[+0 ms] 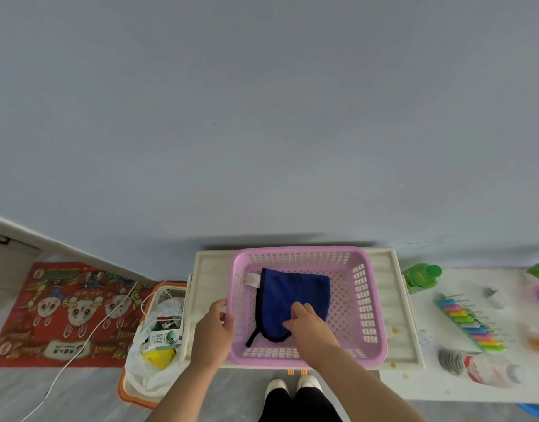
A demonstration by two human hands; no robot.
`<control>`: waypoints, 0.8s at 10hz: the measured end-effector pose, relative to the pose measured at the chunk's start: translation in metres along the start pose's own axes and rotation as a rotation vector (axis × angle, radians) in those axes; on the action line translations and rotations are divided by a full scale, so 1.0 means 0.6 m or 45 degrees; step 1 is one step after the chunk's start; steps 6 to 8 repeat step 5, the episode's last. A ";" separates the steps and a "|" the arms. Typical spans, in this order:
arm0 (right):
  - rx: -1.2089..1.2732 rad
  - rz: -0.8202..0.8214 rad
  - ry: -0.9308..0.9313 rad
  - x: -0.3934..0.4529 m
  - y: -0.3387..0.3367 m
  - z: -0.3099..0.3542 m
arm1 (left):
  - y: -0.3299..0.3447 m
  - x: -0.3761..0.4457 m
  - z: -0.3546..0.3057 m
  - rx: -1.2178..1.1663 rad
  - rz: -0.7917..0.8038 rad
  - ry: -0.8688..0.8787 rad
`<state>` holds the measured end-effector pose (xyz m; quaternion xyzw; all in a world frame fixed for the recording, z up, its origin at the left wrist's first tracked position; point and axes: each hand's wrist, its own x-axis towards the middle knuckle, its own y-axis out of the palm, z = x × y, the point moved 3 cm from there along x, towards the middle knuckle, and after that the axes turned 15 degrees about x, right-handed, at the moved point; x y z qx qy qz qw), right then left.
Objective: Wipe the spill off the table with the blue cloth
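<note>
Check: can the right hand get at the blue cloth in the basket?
Likely yes. The right hand already rests on the blue cloth inside the open-topped pink basket; nothing covers it.

One pink basket point(308, 254) sits on one cream tray point(387, 303), with one blue cloth point(295, 296) inside it. Two hands are in view, left point(212, 333) and right point(309, 325). On the desk point(445, 388) I count one green bottle point(422, 277) and one rack of coloured clips point(469, 325). One red mat point(64, 312) lies on the floor.
</note>
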<state>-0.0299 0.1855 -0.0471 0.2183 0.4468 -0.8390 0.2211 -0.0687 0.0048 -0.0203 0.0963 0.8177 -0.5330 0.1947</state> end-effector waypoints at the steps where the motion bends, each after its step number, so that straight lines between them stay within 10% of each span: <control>1: 0.024 0.055 -0.008 -0.009 0.001 -0.001 | -0.002 -0.003 0.000 0.000 0.033 0.006; 8: 0.609 -0.096 0.076 -0.093 -0.063 0.008 | -0.046 -0.059 -0.008 -0.089 0.016 0.054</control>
